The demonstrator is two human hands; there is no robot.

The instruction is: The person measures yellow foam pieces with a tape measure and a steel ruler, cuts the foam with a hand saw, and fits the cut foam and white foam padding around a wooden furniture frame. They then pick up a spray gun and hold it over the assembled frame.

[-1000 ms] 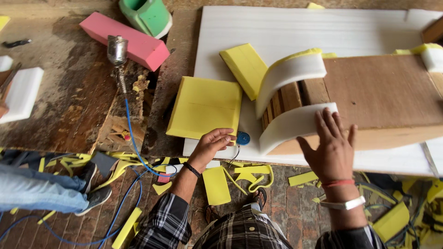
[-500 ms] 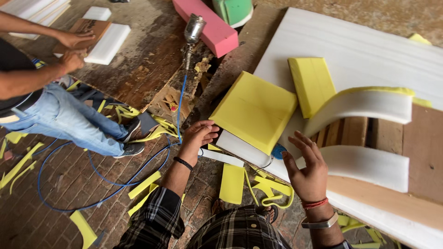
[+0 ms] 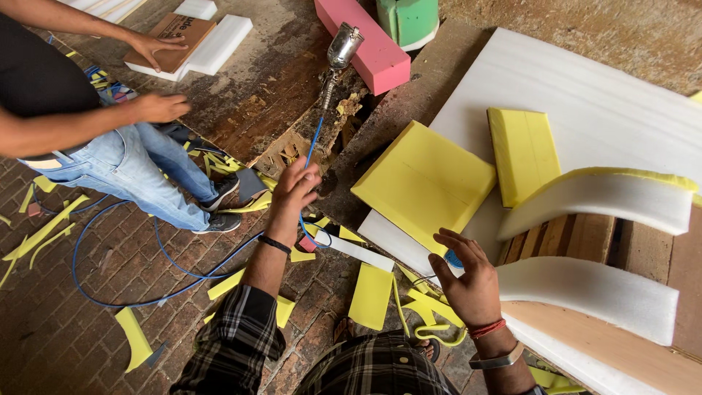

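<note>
Brick floor (image 3: 80, 322) strewn with yellow foam scraps (image 3: 135, 336); glue-stained wooden tabletop (image 3: 278, 88). Left hand (image 3: 292, 192) pinches the blue hose (image 3: 313, 143); right hand (image 3: 468, 281) hovers open, empty.

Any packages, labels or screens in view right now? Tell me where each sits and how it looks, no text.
Brown flat box: top left on the worn bench, lying on white foam slabs, rectangular with printing on its face, a co-worker's hand resting on it.
No screens or signs are visible.
</note>
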